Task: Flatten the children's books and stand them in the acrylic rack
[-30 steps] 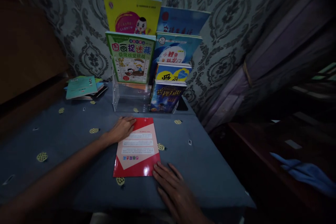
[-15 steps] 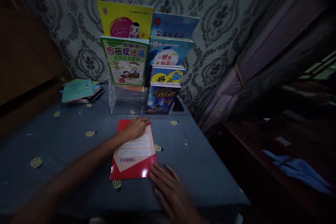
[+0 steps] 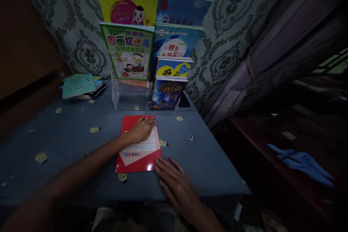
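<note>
A red book [image 3: 133, 166] with a pale panel of print lies flat on the table, its printed title upside down to me. Across its upper right part rests my left hand [image 3: 143, 129], palm down with the fingers stretched toward the right edge. My right hand [image 3: 174, 181] lies flat at the lower right corner, fingertips touching the book's edge and the rest on the cloth. Neither hand grasps anything. Behind the book stands a clear acrylic rack [image 3: 130, 101] holding a green picture book [image 3: 130, 56], a yellow book [image 3: 126, 0] and several blue ones.
Books are piled [image 3: 78, 86] at the table's back left. A dark phone-like object [image 3: 184, 100] lies right of the rack. The grey-blue tablecloth [image 3: 206, 166] ends at a right edge; beyond are a tied curtain [image 3: 239, 79] and a blue cloth [image 3: 301, 163].
The view has tilted down a little, so the rack and table sit higher in the picture. My left hand has shifted slightly over the book's upper part; my right hand stays at the corner.
</note>
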### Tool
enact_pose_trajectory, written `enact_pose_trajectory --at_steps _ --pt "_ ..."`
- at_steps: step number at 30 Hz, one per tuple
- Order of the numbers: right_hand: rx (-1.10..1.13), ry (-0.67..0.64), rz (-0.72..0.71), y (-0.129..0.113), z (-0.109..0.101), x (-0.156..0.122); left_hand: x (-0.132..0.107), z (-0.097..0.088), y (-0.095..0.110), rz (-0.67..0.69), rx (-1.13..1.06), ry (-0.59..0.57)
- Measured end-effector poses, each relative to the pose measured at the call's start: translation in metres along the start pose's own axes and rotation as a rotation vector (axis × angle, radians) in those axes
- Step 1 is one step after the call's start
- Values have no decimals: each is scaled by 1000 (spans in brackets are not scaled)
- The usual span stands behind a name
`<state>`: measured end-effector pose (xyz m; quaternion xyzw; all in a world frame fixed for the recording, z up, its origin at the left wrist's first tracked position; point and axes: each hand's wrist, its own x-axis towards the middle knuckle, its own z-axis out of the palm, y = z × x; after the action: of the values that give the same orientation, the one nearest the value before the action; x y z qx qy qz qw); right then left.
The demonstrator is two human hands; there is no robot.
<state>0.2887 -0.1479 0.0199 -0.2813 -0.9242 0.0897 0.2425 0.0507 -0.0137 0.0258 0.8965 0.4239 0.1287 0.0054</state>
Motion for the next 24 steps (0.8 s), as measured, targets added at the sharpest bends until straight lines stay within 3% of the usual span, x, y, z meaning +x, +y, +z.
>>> enact_pose_trajectory --at_steps 8,16,19,24 --pt "-4 -26 16 -1 0 -1 -21 6 26 65 -39 5" --pt "20 -23 20 -1 -1 0 -46 -19 59 125 -139 -85" --pt "111 57 33 1 -1 -5 -54 -23 70 148 -170 -83" --pt "346 239 206 7 -4 -9 -69 -20 84 121 -165 -104"
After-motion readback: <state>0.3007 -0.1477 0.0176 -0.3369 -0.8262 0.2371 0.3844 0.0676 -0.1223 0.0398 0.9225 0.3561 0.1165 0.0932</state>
